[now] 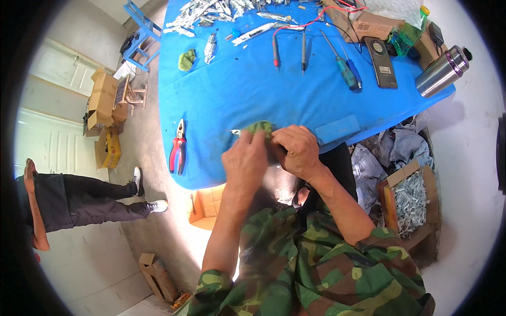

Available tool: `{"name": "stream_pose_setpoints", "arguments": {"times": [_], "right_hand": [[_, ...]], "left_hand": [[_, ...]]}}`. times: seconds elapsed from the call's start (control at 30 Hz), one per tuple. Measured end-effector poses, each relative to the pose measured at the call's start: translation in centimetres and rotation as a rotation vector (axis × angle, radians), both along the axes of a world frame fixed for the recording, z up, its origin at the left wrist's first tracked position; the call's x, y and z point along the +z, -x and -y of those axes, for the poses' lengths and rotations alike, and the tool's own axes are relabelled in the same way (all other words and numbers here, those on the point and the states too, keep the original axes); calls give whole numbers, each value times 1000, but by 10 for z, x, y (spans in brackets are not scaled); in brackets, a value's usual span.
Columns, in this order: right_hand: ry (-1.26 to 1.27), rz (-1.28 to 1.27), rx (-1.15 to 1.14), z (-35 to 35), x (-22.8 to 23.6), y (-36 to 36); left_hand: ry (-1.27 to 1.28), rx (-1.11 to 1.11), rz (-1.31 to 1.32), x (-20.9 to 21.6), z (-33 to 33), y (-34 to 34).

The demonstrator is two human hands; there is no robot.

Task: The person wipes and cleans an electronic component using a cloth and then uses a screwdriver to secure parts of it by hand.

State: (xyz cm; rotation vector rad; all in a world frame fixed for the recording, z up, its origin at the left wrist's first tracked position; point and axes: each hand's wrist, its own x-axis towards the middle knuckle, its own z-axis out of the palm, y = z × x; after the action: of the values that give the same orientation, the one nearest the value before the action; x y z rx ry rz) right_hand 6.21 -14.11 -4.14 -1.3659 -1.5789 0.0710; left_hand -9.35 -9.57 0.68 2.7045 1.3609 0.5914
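Both my hands are close together over the near edge of the blue-covered table (226,100). My left hand (245,160) is closed on a crumpled green cloth (260,128), which shows above its fingers. Right beside it, my right hand (299,152) is closed with bent fingers. Whatever lies inside that grip is hidden. A small silvery scrap (235,132) rests on the table just past the left fingers. Farther left lie pliers (178,148) with red and blue handles. A flat blue block (337,130) is to the right of my right hand.
Silvery strips (211,13) are heaped at the far side. Test probes (276,55), screwdrivers (345,73), a dark phone-like device (380,62) and a steel flask (443,72) occupy the right. A box of shavings (411,203) stands below right. Another person (79,200) is at left.
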Motion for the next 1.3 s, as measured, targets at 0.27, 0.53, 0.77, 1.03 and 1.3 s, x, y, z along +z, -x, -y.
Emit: {"name": "stream_pose_setpoints", "arguments": {"times": [0.27, 0.53, 0.77, 1.03, 1.3], "right_hand": [[-36, -85, 9, 1, -1, 1], [-137, -91, 12, 15, 16, 5], [-152, -76, 44, 38, 19, 15], [-97, -307, 20, 74, 31, 9], [-104, -938, 70, 96, 35, 8]], "left_hand": [[26, 155, 121, 2, -19, 33], [294, 163, 632, 2, 4, 58], [182, 53, 583, 15, 46, 40], [77, 113, 417, -14, 42, 44], [606, 197, 966, -3, 48, 61]]}}
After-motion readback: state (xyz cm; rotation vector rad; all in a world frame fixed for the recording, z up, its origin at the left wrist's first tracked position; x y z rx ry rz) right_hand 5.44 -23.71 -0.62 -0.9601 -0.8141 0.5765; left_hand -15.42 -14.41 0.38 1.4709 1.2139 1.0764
